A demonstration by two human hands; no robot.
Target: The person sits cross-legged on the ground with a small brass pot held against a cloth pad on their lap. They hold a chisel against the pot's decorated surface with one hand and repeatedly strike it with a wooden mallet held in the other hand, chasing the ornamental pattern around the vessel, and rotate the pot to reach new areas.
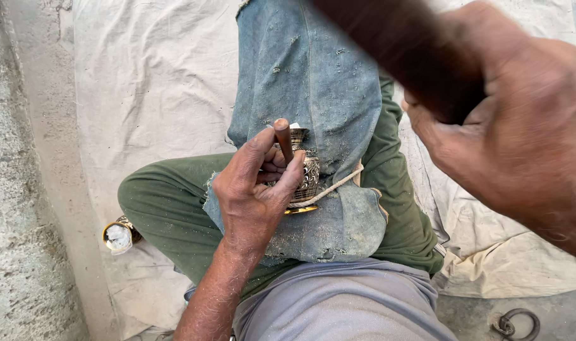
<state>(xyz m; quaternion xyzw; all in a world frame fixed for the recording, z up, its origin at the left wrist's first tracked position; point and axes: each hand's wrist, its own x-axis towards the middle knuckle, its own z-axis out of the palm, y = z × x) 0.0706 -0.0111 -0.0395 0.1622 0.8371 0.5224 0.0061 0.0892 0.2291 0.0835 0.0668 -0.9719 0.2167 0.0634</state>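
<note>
At the far left a small brass cup [117, 236] lies on the pale cloth [155, 76], just beside the person's bent knee in green trousers [168, 202] and well apart from both hands. Next comes the left hand [256, 186], curled tight around a short punch [283, 140] — its rounded brown top stands up above the thumb and fingers, tilted a little. Right behind those fingers, touching them, sits a small engraved brass vase [308, 177], resting on a worn denim rag [313, 82] spread over the lap, with a cord [329, 188] running across its base. The punch's lower end is hidden by the fingers, so its tip cannot be made out. Further right and nearer the camera, the right hand [522, 126] is clenched on a dark wooden handle [408, 47] — blurred, raised well above the vase and apart from it. A metal ring [517, 324] lies on the ground at the lower right.
</note>
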